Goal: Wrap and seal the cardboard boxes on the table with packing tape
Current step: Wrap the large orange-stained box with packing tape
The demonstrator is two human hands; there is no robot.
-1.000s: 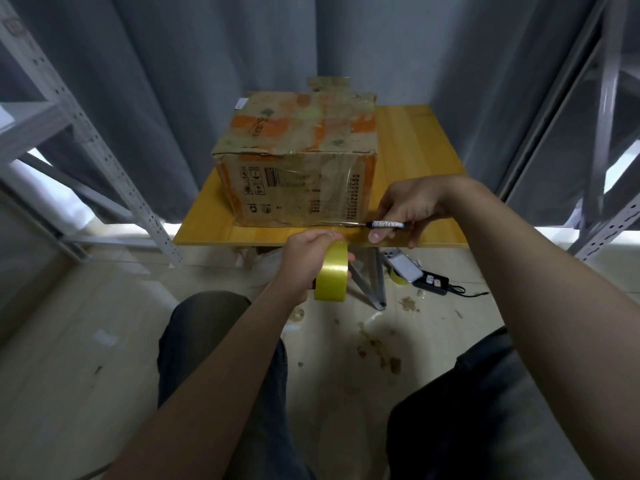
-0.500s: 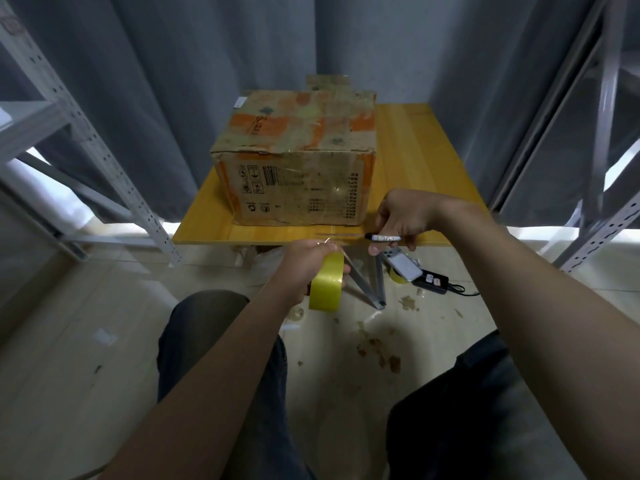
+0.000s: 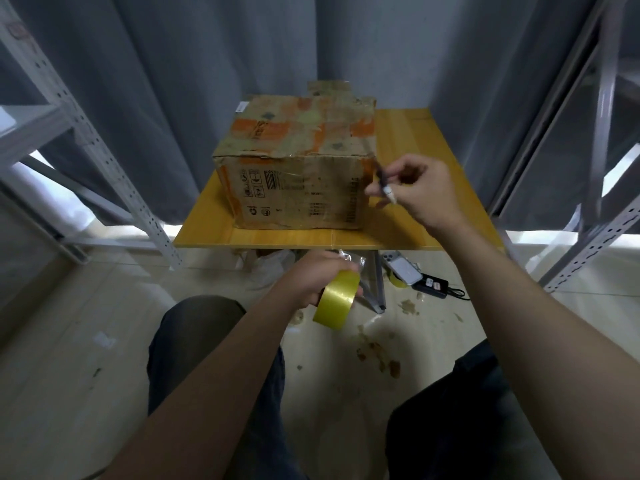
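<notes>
The cardboard box [image 3: 298,174] is set on the yellow table [image 3: 412,140], toward its left side. A roll of yellow packing tape [image 3: 337,303] is gripped by the left hand [image 3: 311,277] below the table's near edge. A slim, blurred pen-like tool [image 3: 385,184] is pinched by the right hand [image 3: 420,190] beside the box's right front corner.

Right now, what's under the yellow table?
On the floor below its near edge: a white plastic bag, a metal table leg, a phone and a black corded device. The tabletop covers everything farther back, and the left hand with the tape roll hides a patch.
</notes>
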